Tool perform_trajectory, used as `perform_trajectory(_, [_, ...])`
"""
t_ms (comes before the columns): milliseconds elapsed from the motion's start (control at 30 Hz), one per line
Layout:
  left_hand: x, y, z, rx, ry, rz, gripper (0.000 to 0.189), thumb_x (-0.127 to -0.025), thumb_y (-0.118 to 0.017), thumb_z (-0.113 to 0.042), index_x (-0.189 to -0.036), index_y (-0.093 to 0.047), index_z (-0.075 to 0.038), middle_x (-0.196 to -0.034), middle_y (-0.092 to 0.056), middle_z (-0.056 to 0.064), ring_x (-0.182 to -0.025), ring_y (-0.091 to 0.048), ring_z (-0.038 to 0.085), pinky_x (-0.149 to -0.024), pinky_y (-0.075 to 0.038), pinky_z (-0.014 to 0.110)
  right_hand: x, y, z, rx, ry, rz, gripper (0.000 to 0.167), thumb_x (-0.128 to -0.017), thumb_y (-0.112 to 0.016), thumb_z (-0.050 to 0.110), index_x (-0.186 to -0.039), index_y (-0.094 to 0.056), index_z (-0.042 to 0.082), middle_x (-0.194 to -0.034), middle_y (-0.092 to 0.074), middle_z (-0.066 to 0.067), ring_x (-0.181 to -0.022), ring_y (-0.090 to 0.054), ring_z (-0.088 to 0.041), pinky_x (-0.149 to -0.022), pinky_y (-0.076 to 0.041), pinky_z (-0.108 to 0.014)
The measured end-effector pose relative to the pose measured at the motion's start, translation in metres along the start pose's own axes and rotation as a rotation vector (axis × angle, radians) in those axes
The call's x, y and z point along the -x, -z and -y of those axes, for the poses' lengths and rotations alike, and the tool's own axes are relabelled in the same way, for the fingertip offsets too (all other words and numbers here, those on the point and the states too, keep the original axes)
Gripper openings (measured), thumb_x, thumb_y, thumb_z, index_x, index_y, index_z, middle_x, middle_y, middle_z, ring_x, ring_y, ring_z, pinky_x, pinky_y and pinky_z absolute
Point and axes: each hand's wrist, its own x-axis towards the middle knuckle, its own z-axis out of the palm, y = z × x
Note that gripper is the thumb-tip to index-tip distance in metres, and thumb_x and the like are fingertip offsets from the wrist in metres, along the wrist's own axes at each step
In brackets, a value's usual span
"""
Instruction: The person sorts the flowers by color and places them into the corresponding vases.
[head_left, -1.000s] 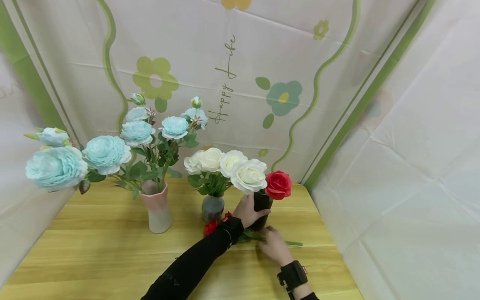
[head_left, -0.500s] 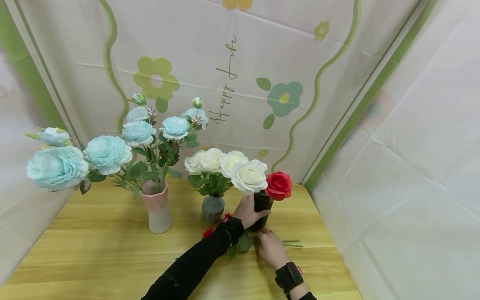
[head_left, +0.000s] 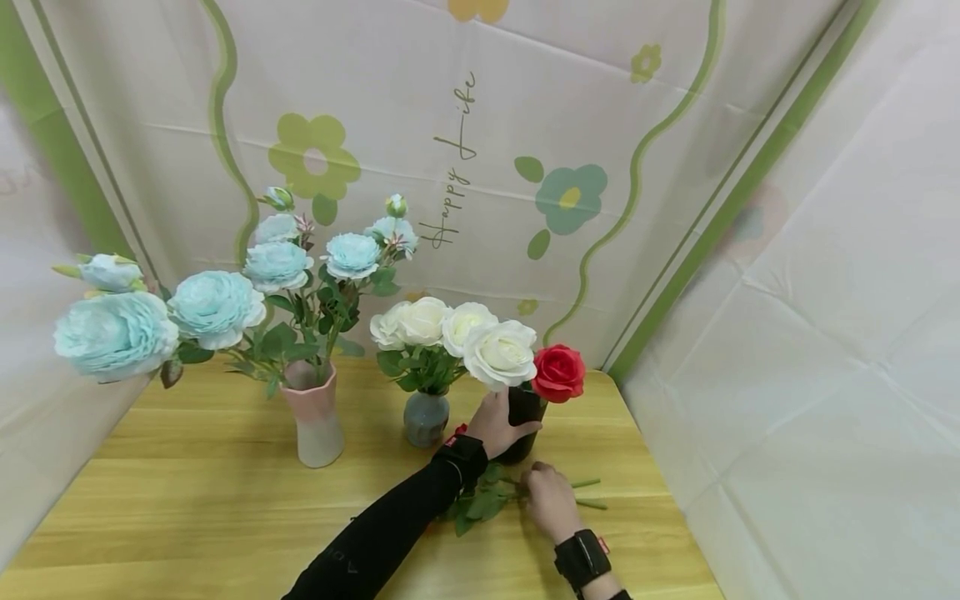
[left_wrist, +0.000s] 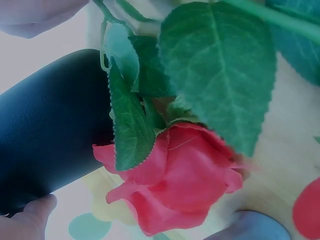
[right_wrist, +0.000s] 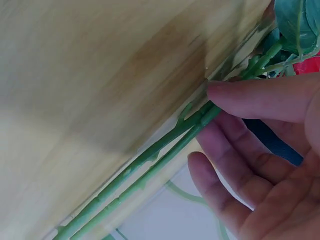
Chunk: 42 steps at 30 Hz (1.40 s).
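My left hand (head_left: 495, 425) holds the dark vase (head_left: 527, 408), fingers on its left side and thumb across its front. A red rose (head_left: 558, 373) leans out of its mouth to the right. In front of the vase, my right hand (head_left: 551, 500) pinches two green rose stems (right_wrist: 150, 160) between thumb and fingers, just over the wood. The stem ends stick out to the right. Their leaves (head_left: 483, 496) lie to the left, partly behind my left forearm. A red rose bloom (left_wrist: 175, 180) fills the middle of the left wrist view, its leaves overlapping the dark vase.
White roses (head_left: 498, 350) stand in a small grey vase (head_left: 426, 419) left of my left hand. Farther left, a pink and white vase (head_left: 318, 425) bears wide-spreading pale blue flowers (head_left: 217, 308). A printed cloth (head_left: 420, 100) rises behind the wooden table (head_left: 187, 500).
My right hand has shifted slightly towards me, and the stems with their leaves have come forward. The red blooms have slipped mostly behind my left forearm. My left hand stays on the vase.
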Motion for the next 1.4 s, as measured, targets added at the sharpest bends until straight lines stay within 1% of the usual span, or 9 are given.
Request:
perform_trajectory(133, [0.0,0.0,0.0,0.009,0.002,0.002,0.104,-0.083,-0.082,-0.035,-0.155,-0.013,-0.004,-0.154,-0.03,0.021,-0.135,-0.04,0.033,-0.107,-0.039,0.045,0.0,0.003,0.001,0.022,-0.001,0.01,0.023,-0.075,-0.075,-0.007,-0.073,-0.073,0.016,-0.07,-0.053,0.001,-0.062,-0.055,-0.02,-0.056,-0.05,-0.035])
perform_trajectory(333, [0.0,0.0,0.0,0.011,0.027,0.016,0.103,-0.083,-0.081,-0.036,-0.155,-0.015,-0.003,-0.153,-0.032,0.02,-0.134,-0.042,0.033,-0.107,-0.039,0.044,-0.001,0.016,0.007,0.041,0.018,0.05,0.028,-0.079,-0.071,-0.01,-0.068,-0.067,0.016,-0.067,-0.049,0.004,-0.059,-0.052,-0.017,-0.051,-0.04,-0.028])
perform_trajectory(533, [0.001,-0.001,0.001,-0.001,0.031,0.02,0.101,-0.084,-0.08,-0.038,-0.154,-0.016,-0.002,-0.152,-0.034,0.022,-0.132,-0.043,0.034,-0.106,-0.04,0.044,0.001,0.033,0.012,0.038,0.041,0.109,0.028,-0.079,-0.07,-0.012,-0.075,-0.074,0.015,-0.07,-0.053,0.003,-0.062,-0.057,-0.016,-0.049,-0.046,-0.026])
perform_trajectory(633, [0.001,-0.002,0.002,-0.008,0.03,0.018,0.1,-0.084,-0.079,-0.04,-0.153,-0.018,-0.001,-0.15,-0.036,0.022,-0.131,-0.045,0.034,-0.104,-0.042,0.044,0.002,0.042,0.016,0.064,0.058,0.102,0.031,-0.075,-0.07,-0.014,-0.075,-0.076,0.016,-0.071,-0.057,0.001,-0.062,-0.058,-0.016,-0.048,-0.047,-0.025])
perform_trajectory(867, [0.002,-0.002,0.003,-0.002,0.025,0.01,0.099,-0.083,-0.08,-0.04,-0.152,-0.02,-0.001,-0.148,-0.038,0.021,-0.13,-0.046,0.033,-0.103,-0.044,0.043,0.003,0.061,0.026,0.109,0.102,0.016,0.034,-0.066,-0.066,-0.017,-0.067,-0.073,0.016,-0.068,-0.056,0.001,-0.059,-0.055,-0.016,-0.043,-0.04,-0.023])
perform_trajectory(1067, [0.001,-0.003,0.006,-0.001,0.032,0.019,0.099,-0.084,-0.079,-0.041,-0.153,-0.02,-0.002,-0.15,-0.037,0.02,-0.131,-0.045,0.031,-0.103,-0.043,0.042,0.005,0.066,0.024,0.152,0.153,-0.04,0.031,-0.067,-0.068,-0.013,-0.068,-0.074,0.017,-0.069,-0.055,0.002,-0.061,-0.056,-0.016,-0.042,-0.042,-0.023])
perform_trajectory(1167, [0.001,-0.004,0.007,-0.004,0.034,0.018,0.098,-0.083,-0.079,-0.042,-0.152,-0.022,-0.001,-0.149,-0.038,0.019,-0.13,-0.046,0.031,-0.102,-0.044,0.041,0.006,0.067,0.021,0.15,0.173,-0.07,0.03,-0.068,-0.07,-0.013,-0.068,-0.073,0.017,-0.07,-0.055,0.002,-0.062,-0.056,-0.016,-0.043,-0.044,-0.023])
perform_trajectory(1300, [0.001,-0.003,0.006,0.0,0.028,0.017,0.099,-0.084,-0.079,-0.042,-0.152,-0.021,-0.001,-0.15,-0.037,0.019,-0.131,-0.045,0.031,-0.102,-0.044,0.042,0.008,0.069,0.015,0.112,0.213,-0.166,0.029,-0.067,-0.067,-0.014,-0.068,-0.072,0.015,-0.071,-0.055,0.002,-0.064,-0.057,-0.015,-0.045,-0.048,-0.024])
perform_trajectory(1400, [0.001,-0.003,0.005,0.005,0.025,0.018,0.1,-0.084,-0.079,-0.041,-0.153,-0.019,-0.002,-0.152,-0.035,0.019,-0.132,-0.044,0.031,-0.103,-0.043,0.042,0.008,0.069,0.009,0.051,0.249,-0.253,0.027,-0.064,-0.064,-0.012,-0.068,-0.07,0.014,-0.073,-0.056,0.004,-0.065,-0.058,-0.012,-0.046,-0.049,-0.024])
